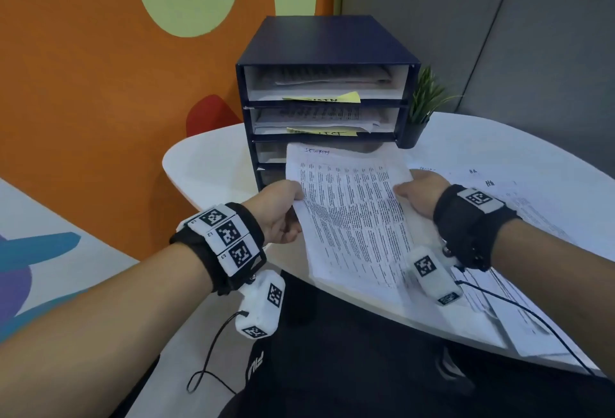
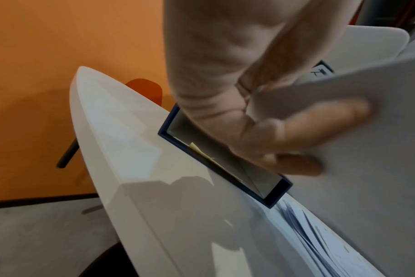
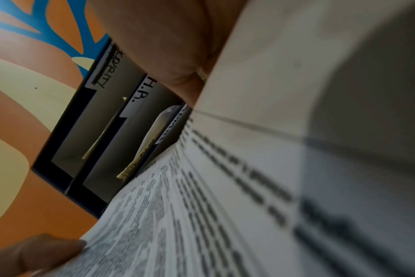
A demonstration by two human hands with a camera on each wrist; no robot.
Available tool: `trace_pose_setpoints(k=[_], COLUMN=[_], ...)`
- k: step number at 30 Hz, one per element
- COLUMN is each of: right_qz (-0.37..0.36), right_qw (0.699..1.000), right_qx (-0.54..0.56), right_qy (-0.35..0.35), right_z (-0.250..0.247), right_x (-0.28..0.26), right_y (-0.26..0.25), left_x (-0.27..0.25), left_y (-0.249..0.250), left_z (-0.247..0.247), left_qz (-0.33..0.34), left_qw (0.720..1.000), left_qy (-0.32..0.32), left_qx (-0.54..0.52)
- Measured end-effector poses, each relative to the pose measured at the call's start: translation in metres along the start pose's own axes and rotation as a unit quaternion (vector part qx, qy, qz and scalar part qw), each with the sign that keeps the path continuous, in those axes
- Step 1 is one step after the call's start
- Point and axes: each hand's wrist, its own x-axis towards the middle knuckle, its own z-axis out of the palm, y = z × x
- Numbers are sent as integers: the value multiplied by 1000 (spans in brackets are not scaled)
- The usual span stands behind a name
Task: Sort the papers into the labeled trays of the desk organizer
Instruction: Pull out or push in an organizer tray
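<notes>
Sheet in play: a printed sheet [image 1: 349, 214], dense with small type and with a handwritten word at its far edge, is held in the air in front of the desk organizer [image 1: 327, 91].
Left hand: the left hand [image 1: 281, 214] is pinched on the sheet's left edge, thumb on top; in the left wrist view the fingers [image 2: 296, 131] are seen curled under the paper.
Right hand: the right hand [image 1: 421, 192] is clamped on the right edge, thumb over the print, the other fingers hidden beneath.
Sheet position: its far edge is level with the organizer's lower trays, and whether it has entered a slot cannot be told.
Trays: the top two trays already hold papers and carry yellow sticky labels [image 1: 324, 99]; in the right wrist view tags reading "H.R." [image 3: 140, 88] and something like "SECURITY" [image 3: 107, 65] are made out.
Remaining pile: more papers [image 1: 519, 217] are spread on the white table [image 1: 206, 164], right of the organizer, beside a small potted plant [image 1: 424, 108].
Step in hand: judged as filing, with the sheet lined up to a lower tray.
Next move: the far edge should be kept flat and square to the slot matching its heading, then slid in and released by both hands.
</notes>
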Motion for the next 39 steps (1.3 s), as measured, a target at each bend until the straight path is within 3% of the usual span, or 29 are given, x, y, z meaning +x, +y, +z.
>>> trace_pose_setpoints(k=[5, 9, 11, 15, 17, 21, 26, 33, 39], right_qz=[-16, -4, 41, 106, 107, 58, 44, 5, -21], right_qw=[1000, 998, 990, 977, 968, 953, 922, 841, 846], right_qx=[4, 51, 131, 116, 149, 274, 383, 535, 522], right_qy=[15, 29, -3, -143, -172, -110, -22, -79, -110], right_z=[1, -2, -5, -13, -14, -17, -5, 30, 49], right_x=[15, 24, 19, 2, -3, -1, 6, 11, 21], right_y=[-23, -21, -11, 16, 20, 8, -12, -41, -36], left_x=[-5, -5, -3, 1, 3, 2, -4, 3, 19], left_y=[-4, 7, 13, 23, 27, 30, 28, 26, 22], left_z=[6, -13, -25, -36, -33, -28, -38, -41, -46], left_qz=[8, 5, 21, 62, 81, 110, 100, 200, 225], left_qw=[999, 992, 994, 994, 992, 982, 977, 923, 956], left_qy=[-53, -120, -107, -61, -39, -20, -63, -46, -17], left_qx=[-8, 43, 9, -58, -84, -149, -180, -326, -187])
